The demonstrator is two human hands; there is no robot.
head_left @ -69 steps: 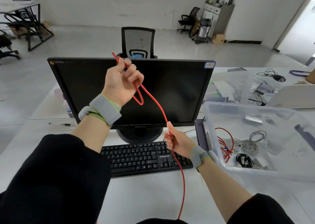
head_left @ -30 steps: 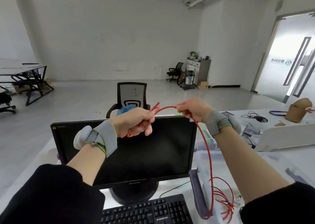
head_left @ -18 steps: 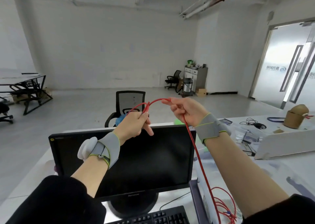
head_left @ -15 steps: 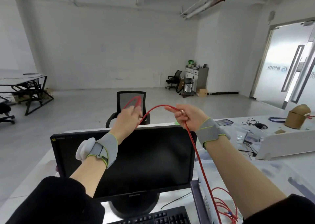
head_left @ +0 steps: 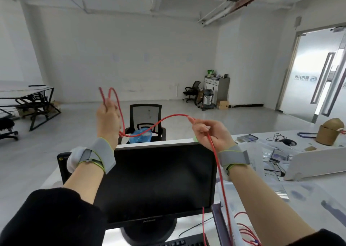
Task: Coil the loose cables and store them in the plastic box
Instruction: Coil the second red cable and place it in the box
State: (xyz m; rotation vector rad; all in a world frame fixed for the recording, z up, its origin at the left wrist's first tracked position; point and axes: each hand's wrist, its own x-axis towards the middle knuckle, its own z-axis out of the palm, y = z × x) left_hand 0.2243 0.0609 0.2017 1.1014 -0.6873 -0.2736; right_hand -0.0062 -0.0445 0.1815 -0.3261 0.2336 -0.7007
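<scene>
Down by the clear plastic box (head_left: 307,193) on the tabletop (head_left: 318,135) the red cable (head_left: 218,163) climbs past the monitor (head_left: 159,180). Right hand (head_left: 211,133) fingers pinch it, left hand (head_left: 107,120) grips a raised loop.
</scene>
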